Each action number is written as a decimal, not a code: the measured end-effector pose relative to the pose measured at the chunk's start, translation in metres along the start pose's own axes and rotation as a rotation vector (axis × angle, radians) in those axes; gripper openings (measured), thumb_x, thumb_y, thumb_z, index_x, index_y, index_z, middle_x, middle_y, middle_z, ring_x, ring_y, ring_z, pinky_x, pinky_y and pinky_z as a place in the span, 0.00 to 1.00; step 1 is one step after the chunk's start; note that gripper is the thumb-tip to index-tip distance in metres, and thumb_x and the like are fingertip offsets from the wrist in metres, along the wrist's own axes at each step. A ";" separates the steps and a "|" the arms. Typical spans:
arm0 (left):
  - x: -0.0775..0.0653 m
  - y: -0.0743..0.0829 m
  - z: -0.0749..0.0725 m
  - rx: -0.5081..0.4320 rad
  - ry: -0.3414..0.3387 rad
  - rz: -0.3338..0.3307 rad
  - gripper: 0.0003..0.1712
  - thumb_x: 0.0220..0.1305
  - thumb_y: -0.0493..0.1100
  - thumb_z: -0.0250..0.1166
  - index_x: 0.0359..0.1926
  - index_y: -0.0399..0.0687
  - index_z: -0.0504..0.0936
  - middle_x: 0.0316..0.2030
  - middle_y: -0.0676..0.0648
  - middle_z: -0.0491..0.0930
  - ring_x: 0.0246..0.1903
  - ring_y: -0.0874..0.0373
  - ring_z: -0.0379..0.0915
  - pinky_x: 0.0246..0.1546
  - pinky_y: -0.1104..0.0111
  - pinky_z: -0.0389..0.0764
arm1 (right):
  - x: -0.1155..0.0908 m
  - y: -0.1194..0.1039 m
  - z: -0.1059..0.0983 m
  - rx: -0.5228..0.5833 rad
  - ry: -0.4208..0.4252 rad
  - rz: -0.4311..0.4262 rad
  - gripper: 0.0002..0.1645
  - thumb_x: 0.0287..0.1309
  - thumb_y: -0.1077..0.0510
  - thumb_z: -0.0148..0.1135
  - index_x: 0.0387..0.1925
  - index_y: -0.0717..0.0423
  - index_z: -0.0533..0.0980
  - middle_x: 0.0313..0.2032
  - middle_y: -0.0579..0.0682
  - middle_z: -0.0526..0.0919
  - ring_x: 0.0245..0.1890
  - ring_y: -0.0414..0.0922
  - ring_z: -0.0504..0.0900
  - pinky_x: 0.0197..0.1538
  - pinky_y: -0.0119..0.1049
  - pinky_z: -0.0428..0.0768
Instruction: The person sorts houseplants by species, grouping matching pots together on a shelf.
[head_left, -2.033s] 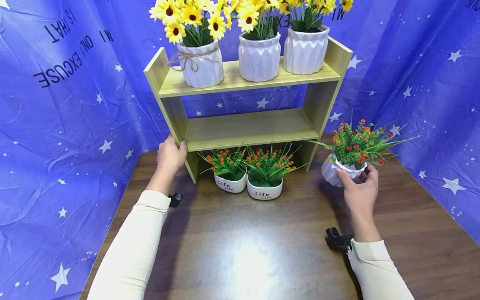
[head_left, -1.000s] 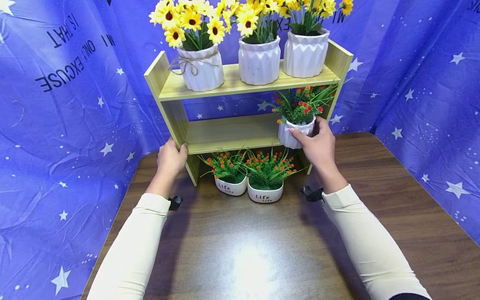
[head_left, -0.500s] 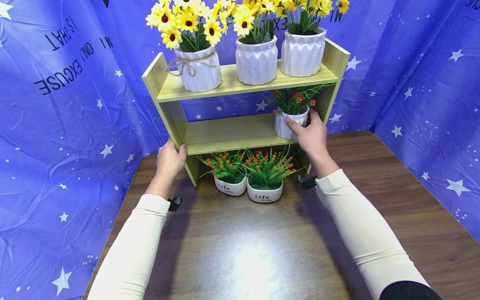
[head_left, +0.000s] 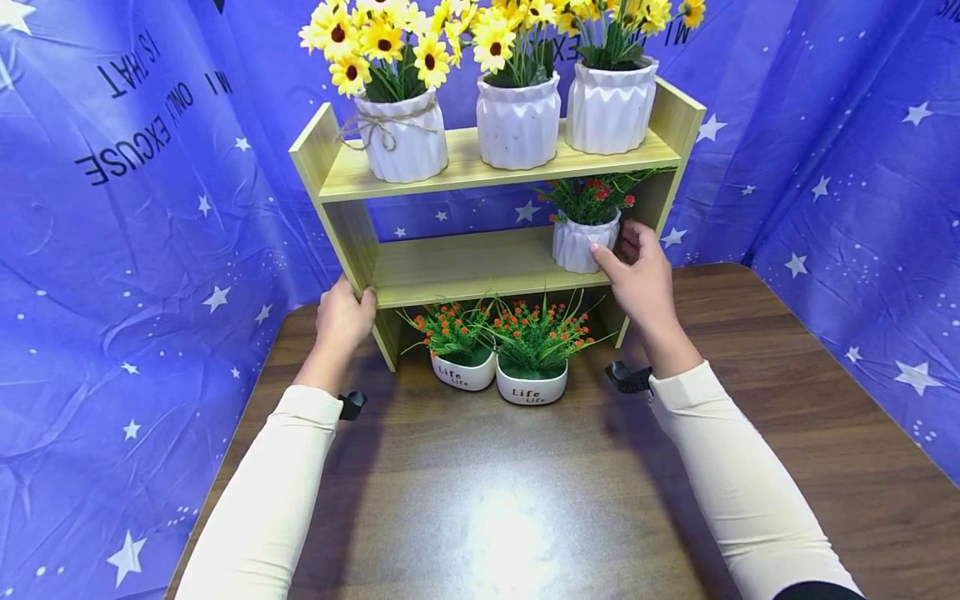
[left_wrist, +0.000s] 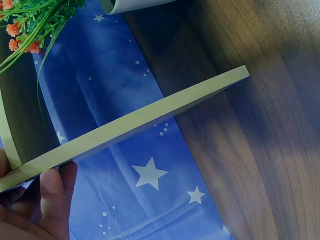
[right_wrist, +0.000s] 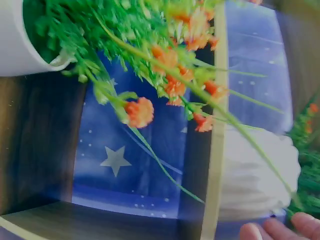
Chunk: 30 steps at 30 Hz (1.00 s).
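My left hand [head_left: 343, 318] grips the left side panel of a light wooden shelf [head_left: 465, 265] at the middle board; the left wrist view shows fingers [left_wrist: 51, 187] and thumb on either side of the panel's edge. On the middle board, at its right end, stands a white fluted pot [head_left: 579, 243] with red flowers and grass, upright. My right hand [head_left: 647, 279] is beside that pot, fingers loosely bent and apart from it. Its thumb tip is at the pot's right front; whether it touches cannot be told. The right wrist view shows fingertips [right_wrist: 280, 231] near the white pot [right_wrist: 255, 175].
Three white pots, the left one [head_left: 401, 142] tied with twine, hold yellow flowers on the top board. Two white "Life" planters [head_left: 532, 387] with red-orange flowers stand on the brown table [head_left: 420, 475], under and in front of the shelf. Blue starred cloth [head_left: 150, 250] surrounds it.
My right hand carried the red-flowered pot from the table's right side leftward onto the middle board, then its fingers came away from the pot. My left hand stayed on the shelf panel.
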<state>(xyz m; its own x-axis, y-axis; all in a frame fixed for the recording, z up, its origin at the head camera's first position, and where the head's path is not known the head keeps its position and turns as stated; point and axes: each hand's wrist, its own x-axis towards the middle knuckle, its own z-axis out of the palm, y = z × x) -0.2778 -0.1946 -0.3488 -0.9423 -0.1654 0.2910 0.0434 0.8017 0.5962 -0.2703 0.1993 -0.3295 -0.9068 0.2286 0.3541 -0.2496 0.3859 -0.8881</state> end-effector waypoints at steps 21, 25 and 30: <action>-0.001 0.000 0.002 0.001 -0.003 -0.018 0.15 0.70 0.44 0.54 0.49 0.36 0.73 0.49 0.28 0.80 0.50 0.27 0.74 0.45 0.39 0.73 | -0.107 0.074 0.002 0.048 0.007 0.079 0.35 0.56 0.60 0.72 0.62 0.66 0.68 0.59 0.63 0.75 0.59 0.56 0.75 0.55 0.44 0.77; -0.001 0.000 0.003 -0.003 -0.002 -0.012 0.15 0.70 0.43 0.54 0.49 0.36 0.73 0.49 0.28 0.80 0.50 0.27 0.74 0.45 0.39 0.73 | -0.116 0.083 0.016 0.023 -0.116 0.133 0.39 0.55 0.58 0.73 0.65 0.65 0.65 0.63 0.64 0.71 0.64 0.61 0.70 0.59 0.56 0.72; -0.001 0.000 0.002 -0.003 -0.002 -0.013 0.15 0.70 0.44 0.54 0.49 0.36 0.73 0.49 0.28 0.80 0.50 0.27 0.75 0.44 0.39 0.73 | -0.122 0.090 0.034 0.026 -0.248 0.194 0.42 0.55 0.57 0.73 0.66 0.66 0.63 0.65 0.66 0.68 0.65 0.63 0.67 0.62 0.58 0.69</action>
<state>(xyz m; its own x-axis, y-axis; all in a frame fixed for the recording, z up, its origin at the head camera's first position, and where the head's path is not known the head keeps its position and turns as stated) -0.2780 -0.1934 -0.3506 -0.9434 -0.1751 0.2816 0.0319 0.7975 0.6025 -0.1940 0.1756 -0.4623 -0.9928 0.0692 0.0981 -0.0697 0.3327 -0.9404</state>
